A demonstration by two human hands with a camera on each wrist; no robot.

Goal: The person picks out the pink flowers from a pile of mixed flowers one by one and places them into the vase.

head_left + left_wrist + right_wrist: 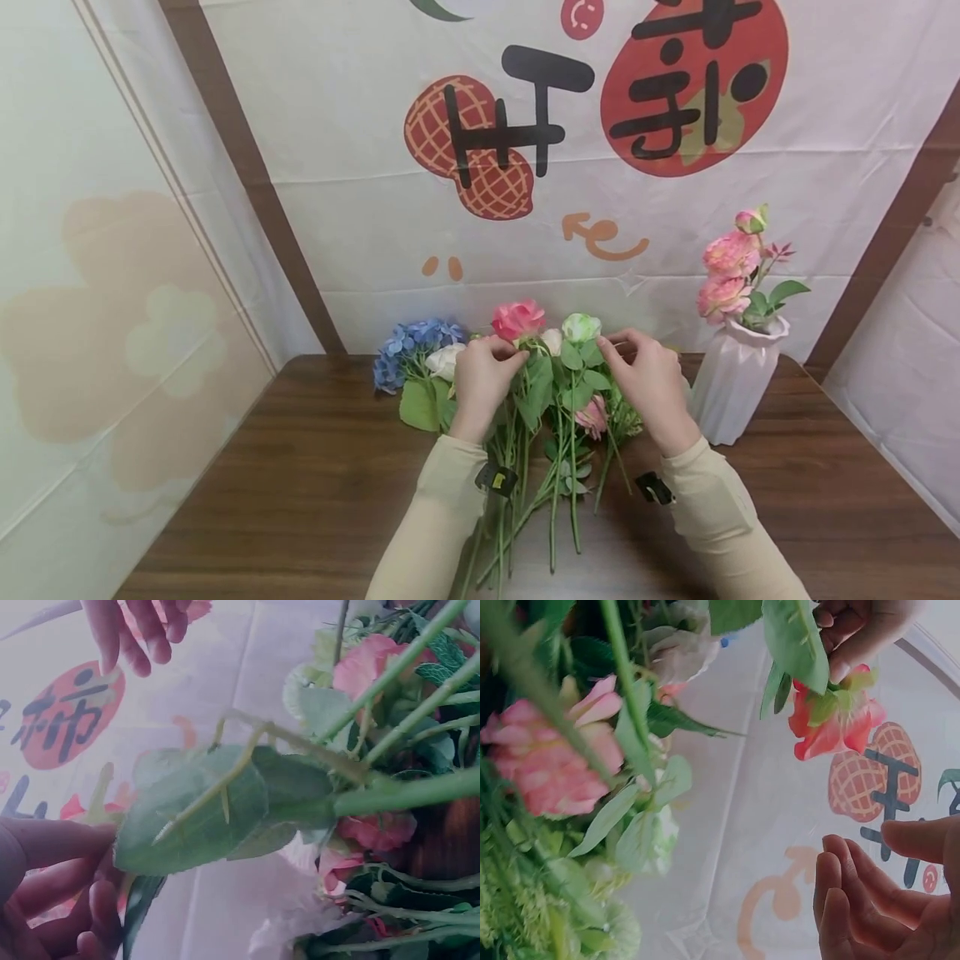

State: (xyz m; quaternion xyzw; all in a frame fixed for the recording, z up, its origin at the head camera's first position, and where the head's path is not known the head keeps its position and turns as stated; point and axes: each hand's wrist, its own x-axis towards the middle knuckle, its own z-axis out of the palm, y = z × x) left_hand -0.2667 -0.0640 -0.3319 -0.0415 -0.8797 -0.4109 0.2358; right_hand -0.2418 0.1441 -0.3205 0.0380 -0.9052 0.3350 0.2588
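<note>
My left hand [483,379] is at the pink-red rose [517,319], thumb and forefinger together just below its bloom. In the left wrist view those fingertips pinch by the edge of a green leaf [191,814]; the exact contact is partly hidden. The bloom of this rose [836,724] shows below the left hand in the right wrist view. My right hand [648,379] is beside a pale green-white rose [581,327]. Its thumb and bent fingers stand apart in the right wrist view, with nothing between them. Long green stems [555,517] fan toward me on the table.
A white vase [738,383] holding pink flowers [729,258] stands on the right of the brown wooden table [337,500]. Blue hydrangeas [420,342] and a white flower [444,361] lie left of the hands. A printed cloth [360,217] hangs behind the table.
</note>
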